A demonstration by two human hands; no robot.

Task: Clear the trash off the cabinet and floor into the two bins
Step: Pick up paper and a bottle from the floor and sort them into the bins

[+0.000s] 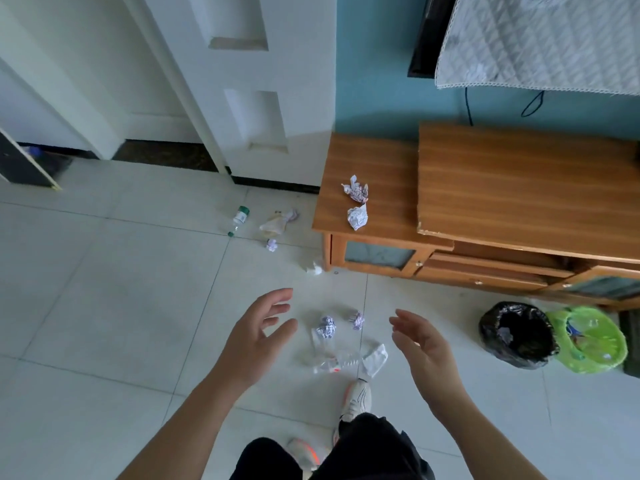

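Two crumpled paper balls (pixel 356 202) lie on the low end of the wooden cabinet (pixel 374 161). On the floor between my hands sit a crumpled printed paper (pixel 326 327), a smaller wad (pixel 357 320), a clear crushed plastic bottle (pixel 332 362) and a white wrapper (pixel 375 358). Further off lie a green-capped bottle (pixel 239 218), a beige wrapper (pixel 277 223), a small wad (pixel 272 244) and a white tissue (pixel 315 268). My left hand (pixel 256 337) and right hand (pixel 420 344) hover empty, fingers spread. A black-lined bin (pixel 517 336) and a green-lined bin (pixel 588 341) stand at the right.
A white door and frame (pixel 242 81) stand beyond the floor trash. A quilted cloth (pixel 540 39) hangs over a dark screen above the cabinet. My feet in white shoes (pixel 356 400) stand just behind the near trash. The floor is pale tile.
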